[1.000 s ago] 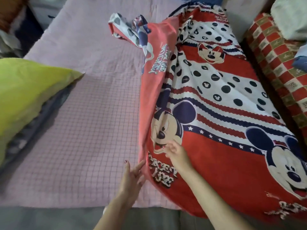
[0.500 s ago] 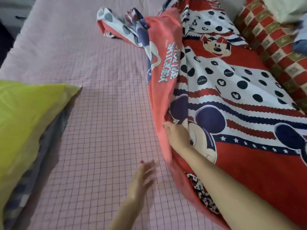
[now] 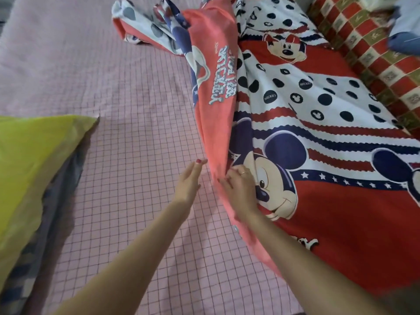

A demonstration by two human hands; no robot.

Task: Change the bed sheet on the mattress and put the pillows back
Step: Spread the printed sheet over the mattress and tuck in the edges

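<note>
- We have our right hand (image 3: 241,187) on the folded edge of the red Mickey sheet (image 3: 341,201), fingers curled into the cloth and gripping it, a ring showing on one finger.
- Our left hand (image 3: 189,181) comes in just beside that grip, fingers straight and together, fingertips touching the coral underside of the fold, holding nothing.
- The sheet lies spread away from the grip on the far-hand side, doubled back on itself; on the near-hand side the pink checked mattress cover (image 3: 127,178) lies bare.
- Beyond the left hand sits the yellow pillow (image 3: 29,169), well apart from the grip.
- To do this well, we judge: take the fold with both hands, lift it low and draw it evenly across the bare cover, watching the bunched corner further up the fold.
- Writing: "MICKEY" reads inside two dark dots; on the underside, large lettering shows mirrored, seemingly "MICKEY" too.
</note>
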